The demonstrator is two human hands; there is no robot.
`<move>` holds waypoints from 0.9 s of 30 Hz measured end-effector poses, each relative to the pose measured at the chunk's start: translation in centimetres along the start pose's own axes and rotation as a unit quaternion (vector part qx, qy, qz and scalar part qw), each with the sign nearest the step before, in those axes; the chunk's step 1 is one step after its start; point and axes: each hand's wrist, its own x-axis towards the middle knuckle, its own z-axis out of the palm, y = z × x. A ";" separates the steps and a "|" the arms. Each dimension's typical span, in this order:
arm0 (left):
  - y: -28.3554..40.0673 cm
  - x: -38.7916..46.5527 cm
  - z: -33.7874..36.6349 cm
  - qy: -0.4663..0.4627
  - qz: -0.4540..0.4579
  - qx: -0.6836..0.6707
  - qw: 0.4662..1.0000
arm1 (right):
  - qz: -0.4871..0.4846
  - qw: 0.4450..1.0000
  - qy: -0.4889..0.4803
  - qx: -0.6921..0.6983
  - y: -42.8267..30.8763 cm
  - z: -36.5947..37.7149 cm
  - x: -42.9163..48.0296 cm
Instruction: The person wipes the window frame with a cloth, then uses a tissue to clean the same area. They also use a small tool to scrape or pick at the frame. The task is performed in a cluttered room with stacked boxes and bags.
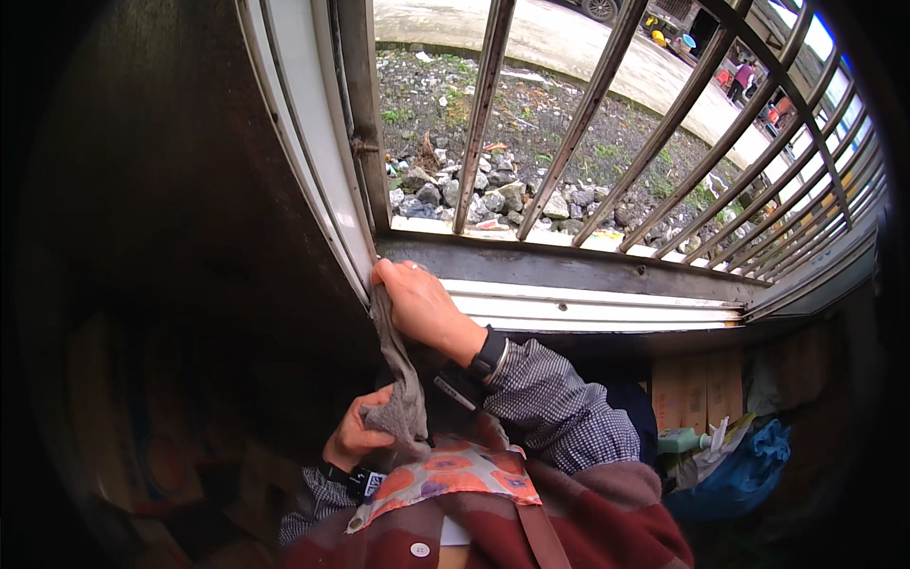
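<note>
A grey cloth (399,366) hangs stretched between my two hands. My right hand (425,306) presses its upper end into the lower left corner of the window frame, where the white side jamb (320,149) meets the sill track (569,306). Lower down, near my chest, my left hand (359,430) grips the bunched other end. A dark metal rail (569,267) runs just beyond the right hand, with the upright bars of a metal window grille (590,121) rising from it.
Left of the window is a dark wall (156,163), with cardboard boxes (128,419) low in shadow. At lower right are more cardboard boxes (693,391), a green plastic bottle (679,441) and a blue plastic bag (739,476). Outside lie broken stones (512,195); a person (741,78) is far off.
</note>
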 end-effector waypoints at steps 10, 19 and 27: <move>0.1 0.4 0.3 -0.064 0.003 0.008 0.998 | 0.036 0.997 -0.050 0.045 0.3 -0.7 0.5; -0.7 1.6 1.4 -0.025 0.008 0.035 0.999 | 0.085 0.993 -0.058 -0.050 2.6 -5.7 -3.6; -0.9 5.2 6.9 -0.119 -0.060 0.080 0.988 | 0.190 0.956 -0.022 -0.225 5.2 -17.3 -12.0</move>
